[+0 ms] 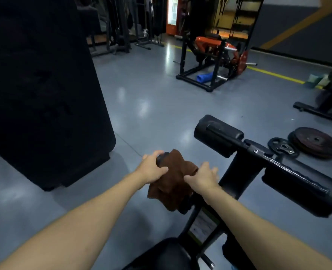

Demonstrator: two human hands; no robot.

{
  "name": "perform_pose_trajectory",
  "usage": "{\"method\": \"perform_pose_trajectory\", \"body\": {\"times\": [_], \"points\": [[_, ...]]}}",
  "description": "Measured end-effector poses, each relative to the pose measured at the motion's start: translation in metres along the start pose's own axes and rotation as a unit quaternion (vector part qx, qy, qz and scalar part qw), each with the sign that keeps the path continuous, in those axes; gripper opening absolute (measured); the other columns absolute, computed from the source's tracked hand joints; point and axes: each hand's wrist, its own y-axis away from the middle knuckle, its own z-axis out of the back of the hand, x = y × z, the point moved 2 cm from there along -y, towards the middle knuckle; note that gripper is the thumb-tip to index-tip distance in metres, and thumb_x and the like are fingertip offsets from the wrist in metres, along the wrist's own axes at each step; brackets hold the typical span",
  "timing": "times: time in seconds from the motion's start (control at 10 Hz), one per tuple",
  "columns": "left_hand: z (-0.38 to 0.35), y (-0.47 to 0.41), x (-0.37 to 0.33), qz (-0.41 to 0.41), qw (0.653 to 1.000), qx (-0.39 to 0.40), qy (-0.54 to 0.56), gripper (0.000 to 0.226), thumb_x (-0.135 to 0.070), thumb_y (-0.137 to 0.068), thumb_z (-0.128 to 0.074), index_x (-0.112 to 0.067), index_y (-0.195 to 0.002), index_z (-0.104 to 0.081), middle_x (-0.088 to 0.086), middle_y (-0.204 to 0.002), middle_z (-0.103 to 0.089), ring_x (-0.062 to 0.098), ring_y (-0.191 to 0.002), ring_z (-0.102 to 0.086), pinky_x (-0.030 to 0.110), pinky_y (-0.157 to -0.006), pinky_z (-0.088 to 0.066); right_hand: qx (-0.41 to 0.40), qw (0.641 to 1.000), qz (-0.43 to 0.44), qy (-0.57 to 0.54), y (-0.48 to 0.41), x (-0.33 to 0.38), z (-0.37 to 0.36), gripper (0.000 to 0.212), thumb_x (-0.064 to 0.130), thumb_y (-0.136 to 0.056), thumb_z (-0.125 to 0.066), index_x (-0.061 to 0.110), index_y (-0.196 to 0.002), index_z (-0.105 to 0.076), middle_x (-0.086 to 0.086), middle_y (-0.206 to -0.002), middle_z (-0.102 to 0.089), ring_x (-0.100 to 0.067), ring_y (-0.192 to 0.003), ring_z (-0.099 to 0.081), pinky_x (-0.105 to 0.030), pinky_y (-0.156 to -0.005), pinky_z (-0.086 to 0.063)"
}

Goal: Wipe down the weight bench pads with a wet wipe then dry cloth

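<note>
A brown cloth is draped over a black roller pad at the near left end of the bench's leg frame. My left hand grips the roller's end through the cloth, fingers curled over it. Lying on the cloth's right side, my right hand curls its fingers over the cloth. Two more black roller pads, one further away and one to the right, sit on the same black frame. The black seat pad shows at the bottom edge.
A tall black padded block stands at the left. Weight plates lie on the grey floor at the right. An orange and black machine with a blue roll under it stands further back. Another bench's foot is far right.
</note>
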Motion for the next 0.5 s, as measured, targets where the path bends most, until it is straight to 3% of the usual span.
{"method": "perform_pose_trajectory", "body": {"times": [0.1, 0.2, 0.3, 0.4, 0.5], "points": [[-0.043, -0.036, 0.028, 0.028, 0.995, 0.043, -0.089, 0.054, -0.026, -0.088, -0.065, -0.039, -0.137, -0.047, 0.009, -0.132, -0.036, 0.031, -0.119, -0.049, 0.034, -0.109, -0.038, 0.088, 0.977, 0.124, 0.146, -0.039, -0.01, -0.02, 0.059, 0.038, -0.089, -0.06, 0.032, -0.144, -0.039, -0.001, -0.148, -0.035, -0.031, -0.133, -0.036, -0.05, -0.108, -0.036], [-0.059, -0.045, 0.034, 0.009, 0.995, -0.004, -0.1, 0.048, -0.02, -0.089, -0.065, -0.038, -0.131, -0.049, 0.001, -0.116, -0.034, 0.026, -0.114, -0.043, 0.037, -0.106, -0.039, 0.119, 0.964, 0.162, 0.174, -0.057, -0.013, -0.03, 0.046, 0.035, -0.092, -0.057, 0.03, -0.135, -0.043, -0.005, -0.137, -0.042, -0.034, -0.126, -0.039, -0.052, -0.105, -0.037], [-0.056, -0.056, 0.026, -0.055, 0.992, -0.038, -0.109, 0.046, -0.015, -0.092, -0.062, -0.033, -0.133, -0.051, -0.004, -0.113, -0.037, 0.018, -0.112, -0.039, 0.025, -0.101, -0.032, 0.091, 0.972, 0.171, 0.131, -0.066, -0.004, -0.028, 0.024, 0.019, -0.092, -0.052, 0.021, -0.114, -0.045, -0.009, -0.12, -0.046, -0.033, -0.114, -0.045, -0.047, -0.097, -0.043], [-0.052, -0.06, 0.019, -0.042, 0.991, -0.018, -0.123, 0.047, -0.021, -0.093, -0.058, -0.034, -0.138, -0.047, -0.003, -0.116, -0.038, 0.021, -0.117, -0.039, 0.03, -0.105, -0.034, 0.067, 0.975, 0.159, 0.141, -0.069, 0.003, -0.027, 0.016, 0.017, -0.092, -0.048, 0.022, -0.106, -0.044, -0.006, -0.115, -0.047, -0.031, -0.112, -0.046, -0.049, -0.096, -0.043], [-0.042, -0.06, 0.02, -0.016, 0.987, 0.028, -0.156, 0.055, -0.028, -0.092, -0.055, -0.038, -0.143, -0.039, 0.0, -0.122, -0.037, 0.025, -0.121, -0.038, 0.038, -0.107, -0.037, 0.098, 0.969, 0.121, 0.191, -0.074, 0.008, -0.023, 0.022, 0.027, -0.091, -0.047, 0.024, -0.112, -0.049, -0.005, -0.119, -0.048, -0.033, -0.118, -0.045, -0.054, -0.102, -0.037]]}}
